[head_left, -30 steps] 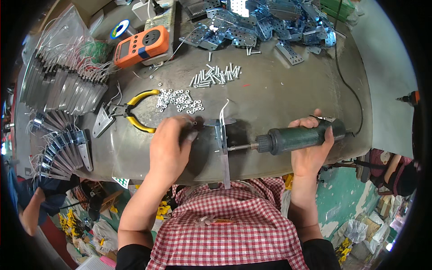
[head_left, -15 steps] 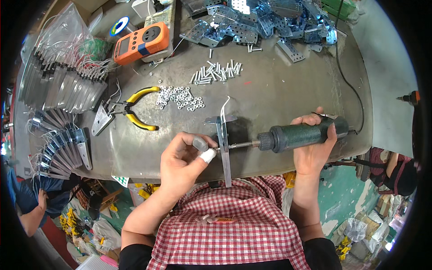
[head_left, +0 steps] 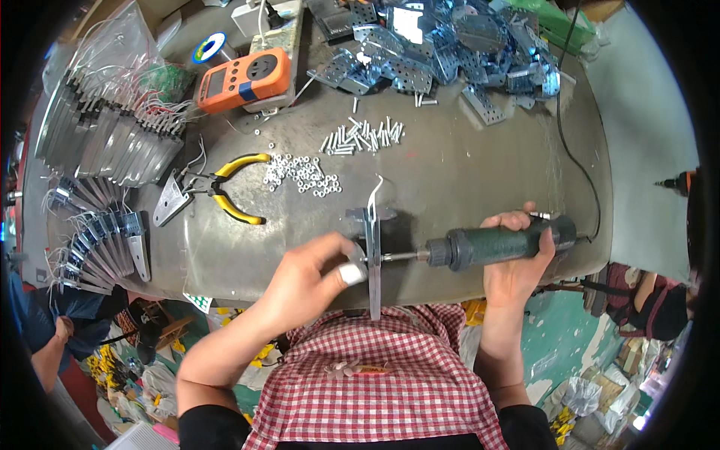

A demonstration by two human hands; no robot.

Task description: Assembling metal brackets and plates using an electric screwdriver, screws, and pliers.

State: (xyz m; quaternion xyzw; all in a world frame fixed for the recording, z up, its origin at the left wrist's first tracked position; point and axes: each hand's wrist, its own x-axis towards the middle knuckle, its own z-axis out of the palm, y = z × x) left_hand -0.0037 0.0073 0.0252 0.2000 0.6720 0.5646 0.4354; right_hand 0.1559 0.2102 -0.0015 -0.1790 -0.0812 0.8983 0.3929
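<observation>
Since the earlier frame the left hand (head_left: 307, 281) has come back against the upright metal strip (head_left: 373, 259), fingers pinched on a small part to steady it, while the right hand (head_left: 517, 255), wrapped around the green electric screwdriver (head_left: 499, 244), drives from the strip's other side.

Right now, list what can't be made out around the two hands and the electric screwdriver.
All in the head view:
- Screwdriver bit tip: hidden behind the upright metal plate where it meets the left hand.
- What the left hand's fingers pinch: covered by fingers and plate.
- The green electric screwdriver: its switch is covered by the right hand.
- Black cord: its far end is cut off at the top edge.
</observation>
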